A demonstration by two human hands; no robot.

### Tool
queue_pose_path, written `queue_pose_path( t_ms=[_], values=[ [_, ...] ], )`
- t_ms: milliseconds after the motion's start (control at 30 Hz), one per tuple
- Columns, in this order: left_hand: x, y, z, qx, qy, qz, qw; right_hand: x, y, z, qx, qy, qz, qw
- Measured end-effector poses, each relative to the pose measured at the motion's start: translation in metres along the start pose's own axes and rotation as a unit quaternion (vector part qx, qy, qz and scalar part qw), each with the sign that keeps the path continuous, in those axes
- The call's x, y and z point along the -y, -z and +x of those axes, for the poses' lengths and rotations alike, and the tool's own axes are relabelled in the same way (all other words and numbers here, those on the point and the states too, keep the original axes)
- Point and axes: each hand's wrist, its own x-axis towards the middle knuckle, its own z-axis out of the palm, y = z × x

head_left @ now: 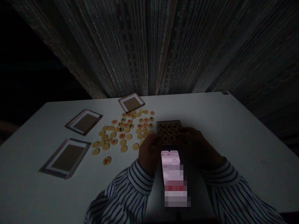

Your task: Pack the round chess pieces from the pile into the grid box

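In dim light, a shallow box (168, 122) holds rows of Chinese chess pieces (172, 129) with dark characters. My left hand (149, 152) is at the box's near left corner, its fingers curled inward; whether anything is between them is hidden. From the right, my right hand (198, 146) reaches over the box's right side, with its fingertips above or on the pieces. Deep shadow hides how those fingers are set. Left of the box, many loose chess pieces (122, 136) lie spread about, some showing red or black characters, others blank side up.
A lit phone (171, 158) showing a timer lies between my forearms. Three shallow framed trays or lids, at back (131, 102), left (84, 122) and front left (65, 158), rest on the white table (245, 133). A curtain (149, 46) hangs behind. A small dark square (225, 93) marks the far right corner.
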Motion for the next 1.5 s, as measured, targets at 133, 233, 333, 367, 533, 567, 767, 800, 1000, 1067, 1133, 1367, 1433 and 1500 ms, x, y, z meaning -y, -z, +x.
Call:
queue_pose_path(
  t_ms=[133,233,333,367,533,567,767,800,1000,1067,1133,1367,1433,1500],
  values=[
    [-0.001,0.0,0.001,0.0,0.003,-0.005,1.0,-0.003,-0.004,-0.002,0.009,-0.001,0.006,1.0],
    [-0.001,0.0,0.001,-0.001,0.004,-0.009,1.0,-0.005,-0.006,-0.004,0.024,-0.006,0.011,1.0],
    [0.0,0.0,0.001,0.002,-0.001,-0.008,1.0,-0.004,-0.006,-0.004,0.036,-0.015,0.01,0.999],
    [0.0,0.0,0.001,0.004,-0.003,-0.006,1.0,-0.004,-0.006,-0.004,0.037,-0.015,0.007,0.999],
    [0.001,0.0,0.0,0.005,-0.011,0.006,1.0,-0.002,-0.005,-0.003,0.046,-0.013,-0.009,0.999],
    [0.0,0.0,0.0,0.003,-0.01,0.006,1.0,-0.003,-0.005,-0.003,0.049,-0.013,-0.006,0.999],
    [0.001,0.0,0.0,0.006,-0.018,0.013,1.0,-0.003,-0.005,-0.005,0.064,-0.025,-0.01,0.998],
    [0.002,0.0,0.0,0.008,-0.024,0.017,1.0,-0.003,-0.005,-0.005,0.066,-0.025,-0.014,0.997],
    [0.009,-0.002,-0.001,0.001,-0.063,0.048,0.997,-0.001,-0.004,-0.003,0.068,-0.026,-0.014,0.997],
    [0.009,-0.002,-0.001,0.0,-0.071,0.054,0.996,0.0,-0.004,-0.003,0.069,-0.032,-0.005,0.997],
    [0.008,-0.001,-0.001,-0.002,-0.075,0.061,0.995,0.0,-0.003,-0.003,0.07,-0.032,-0.003,0.997],
    [0.005,-0.001,0.0,-0.005,-0.089,0.062,0.994,0.001,-0.001,-0.003,0.063,-0.023,-0.018,0.998],
    [0.006,-0.001,-0.001,-0.008,-0.092,0.064,0.994,-0.001,-0.003,-0.003,0.06,-0.023,-0.018,0.998],
    [0.007,-0.002,-0.001,-0.008,-0.096,0.067,0.993,-0.002,-0.004,-0.004,0.063,-0.02,-0.017,0.998]
  ],
)
